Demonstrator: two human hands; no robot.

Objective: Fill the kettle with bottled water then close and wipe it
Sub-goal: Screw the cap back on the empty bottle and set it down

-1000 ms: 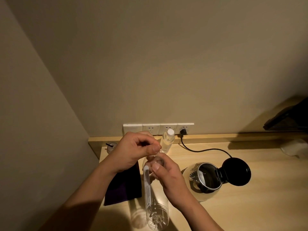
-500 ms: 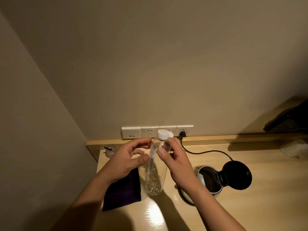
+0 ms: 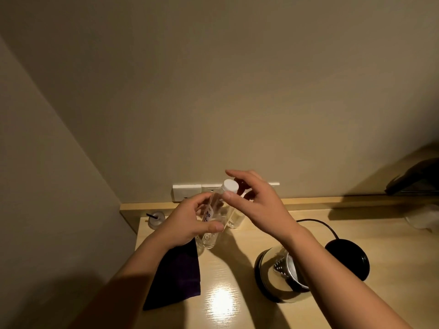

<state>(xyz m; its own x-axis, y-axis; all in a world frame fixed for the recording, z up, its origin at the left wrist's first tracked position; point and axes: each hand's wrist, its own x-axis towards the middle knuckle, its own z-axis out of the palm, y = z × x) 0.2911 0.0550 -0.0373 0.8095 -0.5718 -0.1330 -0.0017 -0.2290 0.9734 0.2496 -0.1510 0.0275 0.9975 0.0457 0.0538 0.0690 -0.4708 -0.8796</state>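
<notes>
My left hand grips the body of a clear plastic bottle with a white cap on it. The bottle is tilted, with its bottom low over the table's back left. My right hand hovers at the cap with fingers spread and the thumb touching just under it. The kettle stands at the front right, partly hidden by my right forearm, and its black lid is flipped open. A dark purple cloth lies flat under my left wrist.
A second clear bottle stands behind the held one. A small cup with a black straw sits in the back left corner. A black cord runs from the wall sockets towards the kettle. A white object lies at the far right.
The capped bottle has moved left and back, away from the kettle. My left hand has taken hold of its body. My right hand has loosened to spread fingers at the cap.
</notes>
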